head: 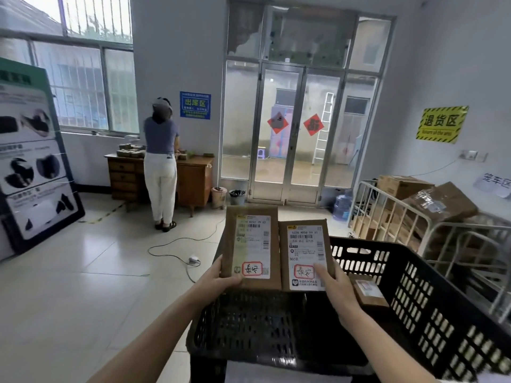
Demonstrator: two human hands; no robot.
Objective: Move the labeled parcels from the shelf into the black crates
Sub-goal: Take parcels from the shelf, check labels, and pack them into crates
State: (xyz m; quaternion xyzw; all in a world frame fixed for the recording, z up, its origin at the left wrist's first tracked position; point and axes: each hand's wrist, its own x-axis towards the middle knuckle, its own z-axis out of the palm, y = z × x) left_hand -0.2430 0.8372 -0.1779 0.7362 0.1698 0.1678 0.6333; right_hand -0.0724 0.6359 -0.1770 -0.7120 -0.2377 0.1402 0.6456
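I hold two flat brown parcels side by side above a black crate [414,294]. My left hand [221,277] grips the lower left corner of the taller parcel [250,244], whose white shipping label faces me. The shorter parcel [304,255], also labelled, is held at its lower right corner by my right hand [336,283], thumb on the label. Both labels carry a red-circled handwritten mark. A small brown parcel [367,293] lies inside the crate by its right wall. The shelf is out of view.
A person [161,161] stands with their back to me at a wooden desk [193,175] by the far wall. A white cable [177,244] runs across the tiled floor. Metal cage carts with cardboard boxes [431,200] stand on the right. Glass doors [301,128] lie straight ahead.
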